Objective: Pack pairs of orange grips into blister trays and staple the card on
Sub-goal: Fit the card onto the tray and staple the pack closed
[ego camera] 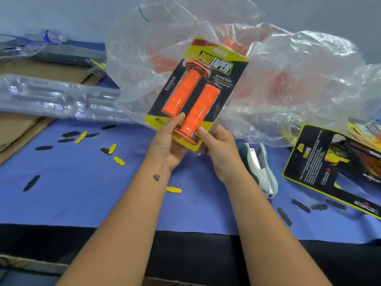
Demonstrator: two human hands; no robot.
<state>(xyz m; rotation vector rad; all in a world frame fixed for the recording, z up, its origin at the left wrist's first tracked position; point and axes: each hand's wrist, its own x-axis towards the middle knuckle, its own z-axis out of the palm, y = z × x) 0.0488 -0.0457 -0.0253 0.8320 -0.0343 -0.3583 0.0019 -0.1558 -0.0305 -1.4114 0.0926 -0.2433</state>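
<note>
Two hands hold one pack at the centre of the frame, raised above a blue table cover: the left hand pinches the lower edge with its thumb laid on the clear front, and the right hand grips the lower right corner, fingers curled behind. Both grips sit low on the pack, so its tall upper part stands unsupported and tilted right; a slack pinch could let it tip or let card and clear tray slide apart, if they are not yet stapled, which cannot be told from here. Any shift would also put the staples off line. Inside, two orange grips lie side by side, head to tail, one collar up and one down, against a black and yellow card printed with a brand name. Just right of the right wrist lies a white and dark stapler on the cover. Farther right rests another printed card, face down. Behind the pack a crumpled clear bag shows more orange shapes. Stacked clear trays lie at the left, and small black and yellow punched scraps dot the cover.
</note>
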